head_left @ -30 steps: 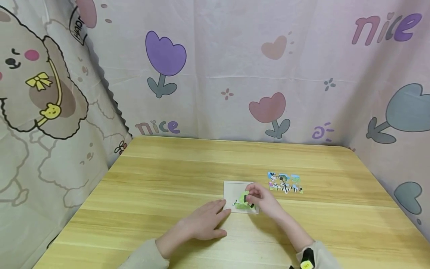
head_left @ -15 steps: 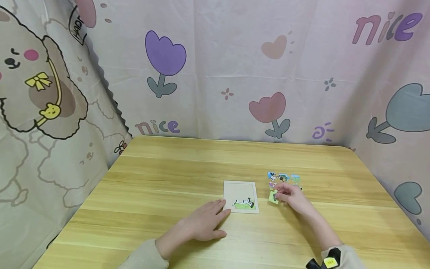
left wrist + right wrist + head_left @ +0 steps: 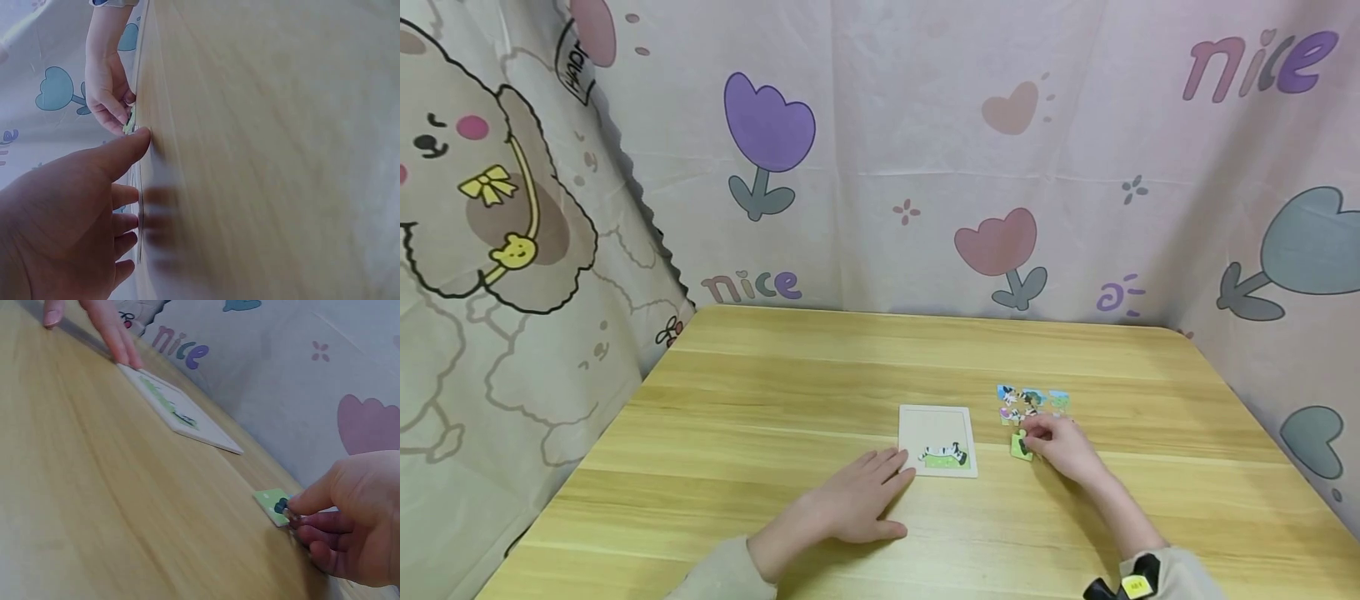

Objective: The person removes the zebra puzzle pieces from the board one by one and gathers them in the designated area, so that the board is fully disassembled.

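A square white puzzle board (image 3: 934,425) lies on the table with a few joined pieces showing a zebra on green grass (image 3: 945,455) along its lower right. My left hand (image 3: 859,497) rests flat beside it, fingers extended, fingertips touching the board's lower left edge. To the right of the board, my right hand (image 3: 1063,450) pinches a green puzzle piece (image 3: 270,505) with a dark marking, between thumb and fingers, at table height. Whether that piece touches the table is hard to tell. Part of the loose pieces behind is hidden by the right hand.
Several loose puzzle pieces (image 3: 1033,397) with blue, green and zebra prints lie just beyond my right hand. The wooden table (image 3: 775,375) meets a patterned curtain (image 3: 865,100) along its back edge and left side.
My right hand has carried the green puzzle piece from over the board to the right, then slightly further right and nearer me. The left hand has stayed at the board's edge.
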{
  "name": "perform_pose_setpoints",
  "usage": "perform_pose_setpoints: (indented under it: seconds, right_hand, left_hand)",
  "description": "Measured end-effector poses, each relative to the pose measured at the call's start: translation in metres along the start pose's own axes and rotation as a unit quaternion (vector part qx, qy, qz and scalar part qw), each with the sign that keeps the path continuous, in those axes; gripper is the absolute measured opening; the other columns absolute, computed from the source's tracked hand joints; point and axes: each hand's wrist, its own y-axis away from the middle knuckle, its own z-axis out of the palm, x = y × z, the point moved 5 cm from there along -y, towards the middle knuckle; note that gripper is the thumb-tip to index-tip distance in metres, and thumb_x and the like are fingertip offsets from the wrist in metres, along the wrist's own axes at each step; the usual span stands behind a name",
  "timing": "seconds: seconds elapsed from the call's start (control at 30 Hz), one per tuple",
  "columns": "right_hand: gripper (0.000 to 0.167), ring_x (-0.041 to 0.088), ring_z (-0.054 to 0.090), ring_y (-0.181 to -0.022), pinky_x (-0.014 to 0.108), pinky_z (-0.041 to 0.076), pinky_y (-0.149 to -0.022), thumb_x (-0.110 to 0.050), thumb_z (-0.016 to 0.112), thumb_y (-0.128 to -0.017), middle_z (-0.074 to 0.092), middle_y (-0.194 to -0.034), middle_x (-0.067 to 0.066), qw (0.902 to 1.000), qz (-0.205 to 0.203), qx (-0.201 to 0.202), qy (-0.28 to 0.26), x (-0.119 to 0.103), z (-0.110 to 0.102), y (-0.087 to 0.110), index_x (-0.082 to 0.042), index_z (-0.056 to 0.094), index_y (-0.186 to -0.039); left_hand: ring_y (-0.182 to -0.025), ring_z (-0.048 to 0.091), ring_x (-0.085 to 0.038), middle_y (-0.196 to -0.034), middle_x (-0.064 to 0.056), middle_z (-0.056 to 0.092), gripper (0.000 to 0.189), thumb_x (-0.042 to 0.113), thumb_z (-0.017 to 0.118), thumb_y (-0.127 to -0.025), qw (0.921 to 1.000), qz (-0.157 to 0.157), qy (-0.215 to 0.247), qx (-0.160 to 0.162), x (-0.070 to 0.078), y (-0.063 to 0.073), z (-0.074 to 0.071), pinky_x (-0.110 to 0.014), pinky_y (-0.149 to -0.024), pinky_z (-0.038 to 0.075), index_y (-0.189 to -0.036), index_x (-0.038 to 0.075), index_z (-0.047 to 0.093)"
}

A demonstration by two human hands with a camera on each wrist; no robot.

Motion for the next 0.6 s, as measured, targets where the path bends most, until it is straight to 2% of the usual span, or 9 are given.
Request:
perform_pose_setpoints:
  seconds: [0.17,0.37,0.6]
  right_hand:
    - [0.019,0.017,0.057,-0.076,0.031,0.047,-0.066,-0.002,0.064,-0.083,0.065,-0.084,0.004,0.9995,-0.009,0.013,0.027,-0.0036,0.003,-0.0024,0.001,0.068,-0.101]
    - [0.018,0.013,0.05,-0.068,0.028,0.042,-0.06,-0.002,0.066,-0.081,0.059,-0.074,-0.001,0.9988,-0.013,0.026,0.039,-0.0045,0.0066,-0.0053,0.002,0.069,-0.098]
    - [0.015,0.013,0.053,-0.068,0.031,0.043,-0.063,-0.003,0.068,-0.08,0.06,-0.073,-0.002,0.9976,-0.011,0.047,0.049,-0.0044,0.0048,-0.0052,0.001,0.067,-0.095]
  left_hand:
    - [-0.138,0.02,-0.025,-0.151,-0.012,0.024,0.073,0.055,0.048,-0.089,1.0,-0.002,0.005,-0.002,0.0001,0.0005,0.0003,-0.039,-0.111,0.021,-0.144,0.01,0.032]
    - [-0.138,0.02,-0.025,-0.151,-0.012,0.023,0.073,0.055,0.048,-0.09,1.0,-0.003,0.009,-0.002,-0.0002,0.0006,0.0011,-0.038,-0.111,0.021,-0.145,0.009,0.031]
    - [-0.139,0.019,-0.024,-0.151,-0.011,0.022,0.074,0.056,0.047,-0.09,0.9999,-0.007,0.011,-0.002,-0.0009,-0.0004,0.0029,-0.038,-0.111,0.02,-0.145,0.01,0.03]
